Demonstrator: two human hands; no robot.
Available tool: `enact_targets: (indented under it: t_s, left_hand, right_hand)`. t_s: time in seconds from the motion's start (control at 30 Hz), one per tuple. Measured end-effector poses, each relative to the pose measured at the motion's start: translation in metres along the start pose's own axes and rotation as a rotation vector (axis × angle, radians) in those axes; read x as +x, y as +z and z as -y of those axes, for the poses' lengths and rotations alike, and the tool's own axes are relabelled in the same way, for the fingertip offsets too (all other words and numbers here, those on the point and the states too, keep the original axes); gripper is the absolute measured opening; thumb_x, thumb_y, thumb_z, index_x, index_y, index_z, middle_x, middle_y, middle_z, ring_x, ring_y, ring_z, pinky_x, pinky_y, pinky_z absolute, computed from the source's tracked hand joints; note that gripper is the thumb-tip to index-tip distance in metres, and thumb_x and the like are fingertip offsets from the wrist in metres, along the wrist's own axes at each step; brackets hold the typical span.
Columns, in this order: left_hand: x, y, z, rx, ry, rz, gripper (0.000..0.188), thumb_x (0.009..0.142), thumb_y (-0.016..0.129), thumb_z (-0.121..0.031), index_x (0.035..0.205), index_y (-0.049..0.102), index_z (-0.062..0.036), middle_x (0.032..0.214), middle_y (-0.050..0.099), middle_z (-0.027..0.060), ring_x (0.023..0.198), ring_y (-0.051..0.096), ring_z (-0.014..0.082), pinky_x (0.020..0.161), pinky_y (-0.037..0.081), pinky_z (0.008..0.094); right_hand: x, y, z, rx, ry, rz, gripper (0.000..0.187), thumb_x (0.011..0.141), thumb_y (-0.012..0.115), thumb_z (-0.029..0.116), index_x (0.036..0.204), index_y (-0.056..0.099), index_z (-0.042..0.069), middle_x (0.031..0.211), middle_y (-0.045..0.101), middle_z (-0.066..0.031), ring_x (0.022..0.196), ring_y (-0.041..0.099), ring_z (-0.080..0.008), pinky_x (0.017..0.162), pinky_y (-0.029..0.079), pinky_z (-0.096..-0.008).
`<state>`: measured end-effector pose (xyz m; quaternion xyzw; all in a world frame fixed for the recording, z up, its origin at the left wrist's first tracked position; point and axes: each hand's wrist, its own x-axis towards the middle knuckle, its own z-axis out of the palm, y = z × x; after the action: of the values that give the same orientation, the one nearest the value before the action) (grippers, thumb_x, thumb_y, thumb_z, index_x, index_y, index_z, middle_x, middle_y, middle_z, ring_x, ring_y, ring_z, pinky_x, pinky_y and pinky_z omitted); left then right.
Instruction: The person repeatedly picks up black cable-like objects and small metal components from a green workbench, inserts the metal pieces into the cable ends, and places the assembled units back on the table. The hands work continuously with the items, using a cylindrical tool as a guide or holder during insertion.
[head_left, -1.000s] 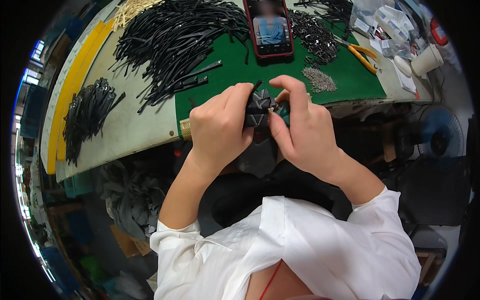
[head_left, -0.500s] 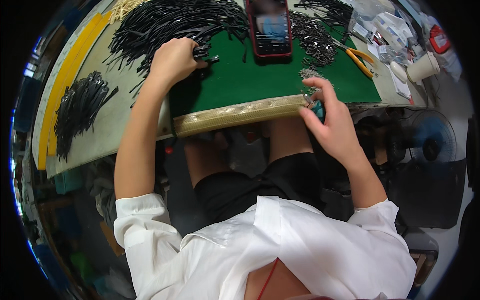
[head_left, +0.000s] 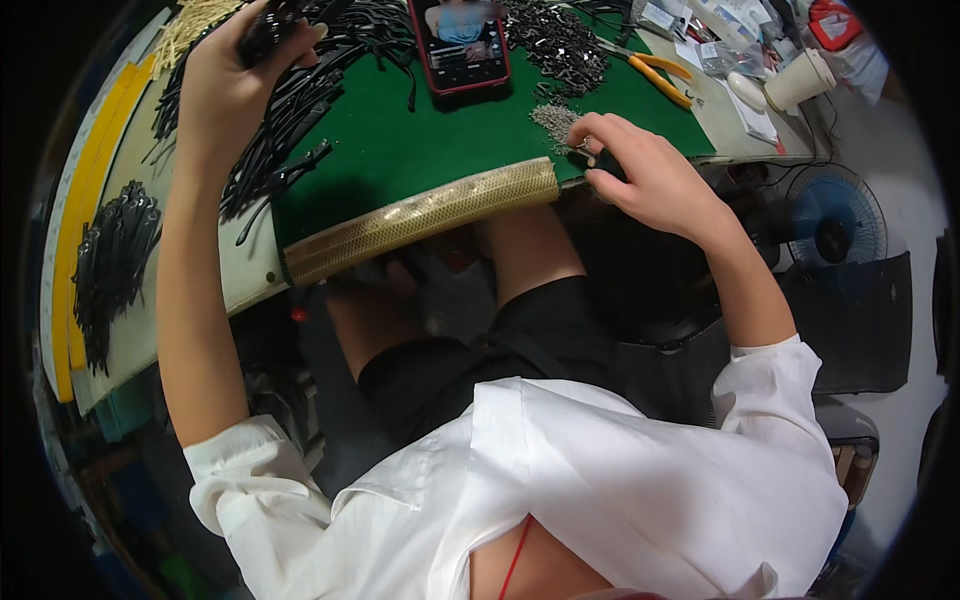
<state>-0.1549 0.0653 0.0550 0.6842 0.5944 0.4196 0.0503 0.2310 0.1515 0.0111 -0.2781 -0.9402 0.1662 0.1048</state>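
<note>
Up at the far left of the bench, my left hand (head_left: 222,95) is closed round a bunch of glossy black strips (head_left: 268,38). Below it spreads a large heap of slim black strips (head_left: 290,125), some with curved ends, shaped like eyeglass temples. My right hand (head_left: 650,170) curls its fingers beside a small pile of tiny grey metal pieces (head_left: 553,128). Between its thumb and forefinger is a short dark-handled tool (head_left: 603,163), mostly hidden. In front lies a gold, mesh-patterned padded strip (head_left: 420,220) along the edge of the green mat (head_left: 460,135).
A phone (head_left: 460,55) with a lit screen stands at the back. Right of it are a pile of small dark parts (head_left: 560,55), orange-handled pliers (head_left: 660,80), and a white cup (head_left: 800,80). A smaller black strip bundle (head_left: 115,260) lies by a yellow bar (head_left: 65,270).
My left hand has moved away and to the left with black strips in it. My right hand has come to the small grey pile. The whole view has shifted.
</note>
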Motion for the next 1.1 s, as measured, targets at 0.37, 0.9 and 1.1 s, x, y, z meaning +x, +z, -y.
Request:
enact_targets:
  t_s: [0.37,0.9,1.1]
  left_hand:
    - [-0.09,0.041,-0.09,-0.441,-0.238,0.077,0.019,0.086,0.07,0.001,0.104,0.065,0.0005,0.072,0.061,-0.0007,0.068,0.057,0.005,0.059,0.042,0.021]
    - [-0.097,0.061,-0.08,-0.508,-0.309,-0.047,0.024,0.089,0.069,0.0,0.112,0.064,0.0025,0.086,0.065,0.0015,0.071,0.059,0.0062,0.065,0.048,0.0216]
    - [-0.098,0.065,-0.091,-0.58,-0.312,-0.137,0.021,0.09,0.072,-0.006,0.108,0.066,0.0033,0.085,0.067,0.0021,0.072,0.062,0.0068,0.065,0.05,0.0215]
  right_hand:
    - [0.006,-0.004,0.008,-0.114,0.033,0.133,0.029,0.084,0.06,0.008,0.112,0.056,0.007,0.105,0.064,-0.0128,0.099,0.063,-0.0325,0.086,0.05,-0.0421]
    - [0.02,-0.005,0.014,-0.157,-0.021,0.163,0.031,0.084,0.06,0.009,0.115,0.056,0.009,0.104,0.065,-0.016,0.094,0.065,-0.0358,0.081,0.051,-0.0437]
    - [0.021,-0.005,0.016,-0.172,-0.008,0.17,0.031,0.084,0.059,0.012,0.115,0.057,0.007,0.102,0.065,-0.018,0.092,0.065,-0.0377,0.081,0.052,-0.0459]
